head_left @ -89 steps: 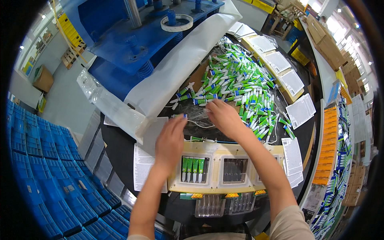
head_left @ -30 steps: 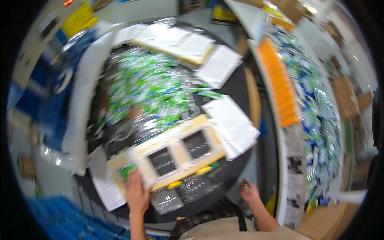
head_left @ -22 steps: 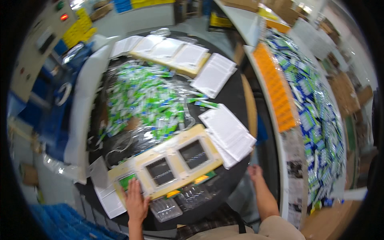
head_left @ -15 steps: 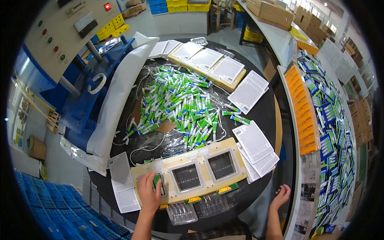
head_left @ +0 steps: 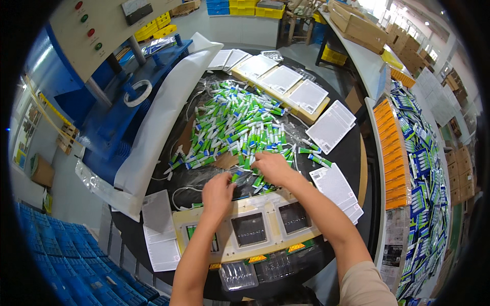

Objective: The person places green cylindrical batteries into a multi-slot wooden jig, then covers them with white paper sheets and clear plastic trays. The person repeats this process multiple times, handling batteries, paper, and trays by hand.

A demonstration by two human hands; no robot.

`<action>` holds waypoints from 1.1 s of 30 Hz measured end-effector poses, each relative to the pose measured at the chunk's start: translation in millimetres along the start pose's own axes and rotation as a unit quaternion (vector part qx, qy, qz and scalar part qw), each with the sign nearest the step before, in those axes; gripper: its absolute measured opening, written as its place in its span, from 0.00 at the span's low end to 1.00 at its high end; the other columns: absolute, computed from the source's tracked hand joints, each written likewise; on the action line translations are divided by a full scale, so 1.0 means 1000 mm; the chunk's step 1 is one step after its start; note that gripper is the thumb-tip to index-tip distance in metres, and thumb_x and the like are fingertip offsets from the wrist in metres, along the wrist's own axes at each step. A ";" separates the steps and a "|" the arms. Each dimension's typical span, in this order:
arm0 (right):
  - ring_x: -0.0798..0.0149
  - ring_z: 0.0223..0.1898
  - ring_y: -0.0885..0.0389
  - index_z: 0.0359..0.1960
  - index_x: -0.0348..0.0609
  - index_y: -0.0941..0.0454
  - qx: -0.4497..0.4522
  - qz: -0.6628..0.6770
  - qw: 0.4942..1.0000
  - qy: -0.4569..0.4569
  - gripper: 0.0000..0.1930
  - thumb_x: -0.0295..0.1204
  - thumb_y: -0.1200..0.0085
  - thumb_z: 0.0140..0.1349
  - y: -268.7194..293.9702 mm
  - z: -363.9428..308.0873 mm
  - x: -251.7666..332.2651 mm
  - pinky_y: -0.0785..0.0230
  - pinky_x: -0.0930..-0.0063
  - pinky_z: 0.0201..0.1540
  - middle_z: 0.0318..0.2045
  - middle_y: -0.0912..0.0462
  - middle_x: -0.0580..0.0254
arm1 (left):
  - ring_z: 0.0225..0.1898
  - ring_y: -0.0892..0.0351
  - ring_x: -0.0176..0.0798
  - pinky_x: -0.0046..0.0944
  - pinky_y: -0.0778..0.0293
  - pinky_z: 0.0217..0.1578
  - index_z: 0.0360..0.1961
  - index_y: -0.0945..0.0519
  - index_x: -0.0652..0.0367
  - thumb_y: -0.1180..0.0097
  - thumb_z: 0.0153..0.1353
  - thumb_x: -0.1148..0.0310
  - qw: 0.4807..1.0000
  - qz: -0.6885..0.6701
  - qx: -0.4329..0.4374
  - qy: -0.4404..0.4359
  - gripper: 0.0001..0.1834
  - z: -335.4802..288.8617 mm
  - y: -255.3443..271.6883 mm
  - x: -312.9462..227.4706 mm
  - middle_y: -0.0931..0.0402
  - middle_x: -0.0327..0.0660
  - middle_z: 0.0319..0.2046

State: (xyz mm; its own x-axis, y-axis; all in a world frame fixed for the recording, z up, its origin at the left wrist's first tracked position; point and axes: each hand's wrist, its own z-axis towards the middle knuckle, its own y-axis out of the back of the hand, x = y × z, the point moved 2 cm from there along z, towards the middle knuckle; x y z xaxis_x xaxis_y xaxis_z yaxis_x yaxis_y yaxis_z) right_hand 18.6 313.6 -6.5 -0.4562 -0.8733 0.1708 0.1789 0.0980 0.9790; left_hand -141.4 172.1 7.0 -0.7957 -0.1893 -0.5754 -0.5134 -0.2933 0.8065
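A loose heap of small green-and-white tubes [head_left: 229, 122] with blue ends lies across the round black table. At its near edge my right hand [head_left: 273, 168] reaches in, fingers bent and closed on a small tube. My left hand [head_left: 217, 195] hovers beside it over the far edge of a cream tray with three windows [head_left: 223, 237]. Its fingers are curled together, with a small tube [head_left: 236, 176] at their tips. Green tubes show in the tray's left window, partly hidden by my left forearm. Clear plastic blisters sit in the middle [head_left: 249, 229] and right windows [head_left: 295, 218].
White printed cards lie left [head_left: 159, 229] and right [head_left: 334, 186] of the tray. A second cream tray [head_left: 319, 109] with cards stands at the far side. Clear blister packs [head_left: 239, 276] stick out nearest me. A blue press [head_left: 117, 127] is left; an orange-edged bin of packs [head_left: 393, 158] is right.
My left hand has left the tray's left window and moved up toward the heap. My right hand has come from the right side of the table to the tubes. The view has shifted slightly.
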 end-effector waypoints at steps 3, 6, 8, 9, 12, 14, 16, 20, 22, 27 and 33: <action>0.55 0.45 0.18 0.42 0.50 0.16 -0.021 0.023 0.999 0.032 0.17 0.19 0.40 0.49 0.003 -0.007 -0.006 0.23 0.55 0.44 0.35 0.16 0.63 | 0.33 0.18 0.52 0.45 0.24 0.37 0.46 0.16 0.62 0.35 0.60 0.74 0.991 -0.069 -0.113 -0.027 0.12 -0.066 0.052 -0.009 0.19 0.48 0.32; 0.58 0.49 0.22 0.39 0.51 0.17 0.015 0.036 0.998 0.044 0.14 0.20 0.40 0.50 0.004 -0.011 -0.009 0.28 0.59 0.47 0.34 0.18 0.65 | 0.32 0.19 0.51 0.44 0.24 0.35 0.46 0.15 0.60 0.34 0.59 0.75 0.992 -0.077 -0.100 -0.010 0.13 -0.133 0.057 -0.032 0.20 0.47 0.32; 0.62 0.50 0.23 0.34 0.51 0.16 0.029 -0.029 0.992 0.118 0.07 0.25 0.41 0.54 0.003 -0.014 -0.004 0.31 0.65 0.49 0.37 0.18 0.69 | 0.32 0.19 0.49 0.45 0.25 0.34 0.45 0.15 0.59 0.34 0.59 0.75 0.992 -0.049 -0.112 -0.043 0.12 -0.158 0.042 -0.043 0.21 0.44 0.32; 0.63 0.49 0.23 0.32 0.51 0.15 0.048 -0.075 0.985 0.151 0.05 0.27 0.42 0.55 0.001 -0.016 -0.002 0.31 0.66 0.49 0.38 0.18 0.70 | 0.32 0.19 0.48 0.44 0.25 0.33 0.45 0.15 0.58 0.34 0.58 0.75 0.990 -0.022 -0.123 -0.072 0.12 -0.164 0.033 -0.045 0.20 0.44 0.32; 0.65 0.49 0.23 0.32 0.51 0.15 -0.010 -0.091 0.980 0.178 0.05 0.30 0.43 0.56 0.001 -0.023 0.004 0.31 0.66 0.49 0.38 0.19 0.71 | 0.32 0.20 0.48 0.44 0.25 0.32 0.43 0.14 0.60 0.32 0.54 0.78 0.987 0.042 -0.113 -0.104 0.14 -0.164 0.008 -0.035 0.21 0.44 0.32; 0.65 0.50 0.23 0.32 0.51 0.15 -0.017 -0.070 0.983 0.171 0.06 0.29 0.43 0.55 -0.001 -0.031 0.005 0.31 0.67 0.50 0.39 0.19 0.70 | 0.34 0.20 0.47 0.45 0.26 0.35 0.45 0.14 0.60 0.32 0.54 0.78 0.984 0.052 -0.120 -0.123 0.16 -0.163 -0.002 -0.031 0.21 0.42 0.34; 0.64 0.52 0.23 0.34 0.50 0.14 -0.019 -0.049 0.988 0.143 0.07 0.28 0.43 0.55 -0.001 -0.037 0.005 0.31 0.67 0.53 0.41 0.19 0.69 | 0.34 0.20 0.47 0.45 0.26 0.34 0.46 0.14 0.61 0.31 0.53 0.77 0.982 0.022 -0.125 -0.138 0.17 -0.164 -0.007 -0.028 0.20 0.42 0.34; 0.59 0.51 0.21 0.33 0.47 0.14 0.006 0.023 0.992 0.122 0.08 0.23 0.44 0.56 0.003 -0.035 0.004 0.27 0.64 0.52 0.39 0.19 0.65 | 0.33 0.20 0.42 0.43 0.27 0.38 0.46 0.15 0.64 0.31 0.57 0.74 0.972 0.027 -0.157 -0.172 0.15 -0.167 -0.006 -0.028 0.19 0.40 0.33; 0.57 0.50 0.21 0.32 0.47 0.14 0.011 0.031 0.995 0.093 0.07 0.23 0.44 0.55 0.005 -0.029 0.005 0.26 0.62 0.49 0.39 0.19 0.64 | 0.32 0.20 0.39 0.40 0.27 0.38 0.45 0.15 0.63 0.32 0.59 0.72 0.968 0.066 -0.165 -0.177 0.14 -0.165 -0.005 -0.027 0.19 0.38 0.31; 0.54 0.47 0.20 0.30 0.45 0.15 0.060 0.052 0.995 0.061 0.03 0.28 0.38 0.54 0.000 -0.025 0.018 0.24 0.59 0.48 0.37 0.19 0.60 | 0.33 0.21 0.39 0.41 0.29 0.41 0.45 0.14 0.61 0.30 0.58 0.66 0.964 0.124 -0.164 -0.171 0.16 -0.162 -0.002 -0.027 0.19 0.37 0.32; 0.52 0.41 0.19 0.38 0.44 0.17 -0.047 0.111 0.992 -0.048 0.09 0.34 0.36 0.62 0.031 -0.035 0.041 0.26 0.56 0.40 0.34 0.17 0.57 | 0.34 0.24 0.39 0.44 0.32 0.45 0.46 0.13 0.57 0.31 0.58 0.63 0.978 0.108 -0.106 -0.145 0.16 -0.165 0.005 -0.031 0.24 0.35 0.30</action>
State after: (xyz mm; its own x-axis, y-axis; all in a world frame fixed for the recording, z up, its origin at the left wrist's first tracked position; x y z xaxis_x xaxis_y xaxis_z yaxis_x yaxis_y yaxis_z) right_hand 35.8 264.2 26.7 -0.4766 -0.7853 0.3953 0.3627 0.2340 0.9021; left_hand -65.8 22.0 6.2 -0.9517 -0.0030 -0.3069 -0.2696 -0.4699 0.8405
